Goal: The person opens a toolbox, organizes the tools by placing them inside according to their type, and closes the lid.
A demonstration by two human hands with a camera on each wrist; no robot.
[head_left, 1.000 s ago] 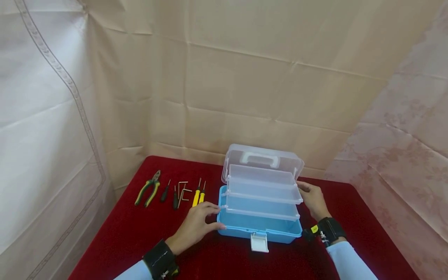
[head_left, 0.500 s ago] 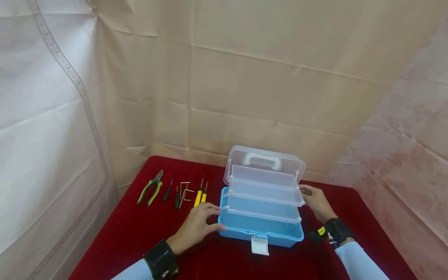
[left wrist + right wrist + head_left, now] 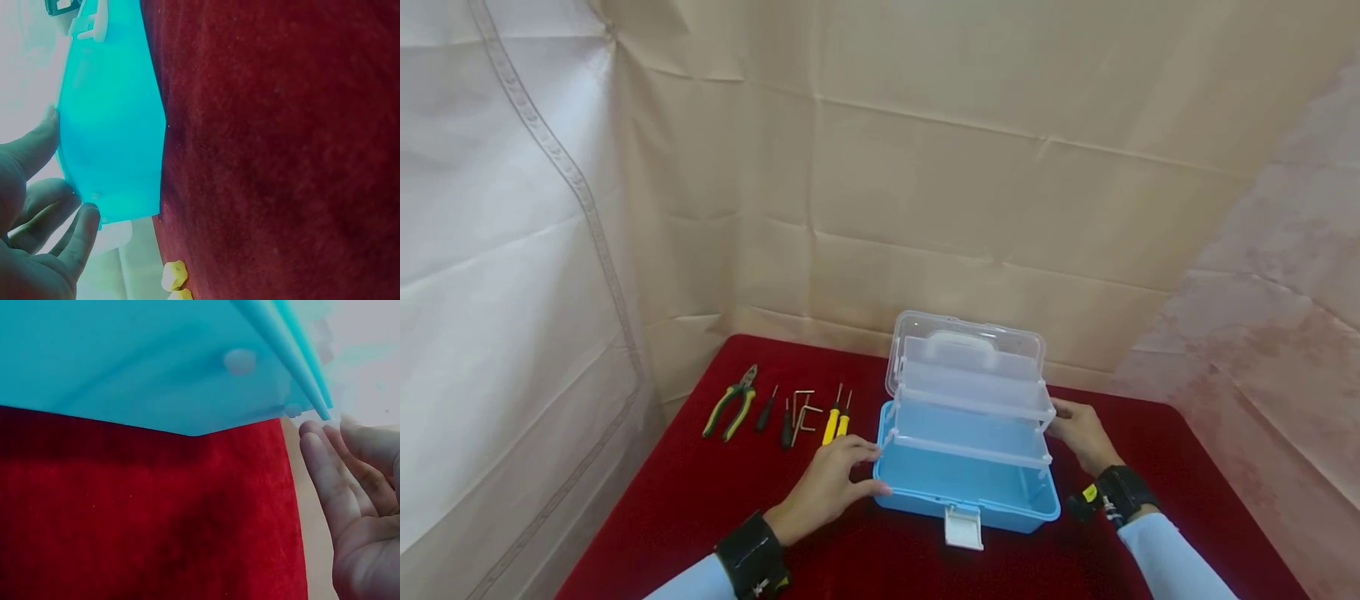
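A blue plastic toolbox [image 3: 917, 502] stands opened on the table, with a clear lid [image 3: 1026, 342] raised at the back and clear tiered trays [image 3: 977, 398] spread above the base. At its front left corner is my left hand [image 3: 829, 483], thumb at the front rim and fairly straight fingertips against the side; the left wrist view shows thumb and fingers [image 3: 81, 240] apart along the blue wall. My right hand [image 3: 1081, 435] is at the back right corner. In the right wrist view its thumb and fingertips [image 3: 312, 444] meet around the clear plastic edge by the blue rim.
Left of the toolbox lie pliers [image 3: 730, 407], dark-handled screwdrivers [image 3: 786, 427], hex keys [image 3: 802, 417] and two yellow screwdrivers [image 3: 832, 421]. A white latch [image 3: 963, 527] hangs at the toolbox front. The red cloth-covered table [image 3: 700, 517] ends at a beige curtain [image 3: 925, 183].
The lid has tilted farther back, and the trays have shifted up and back with it. Both hands remain at the toolbox corners. The head view has turned slightly.
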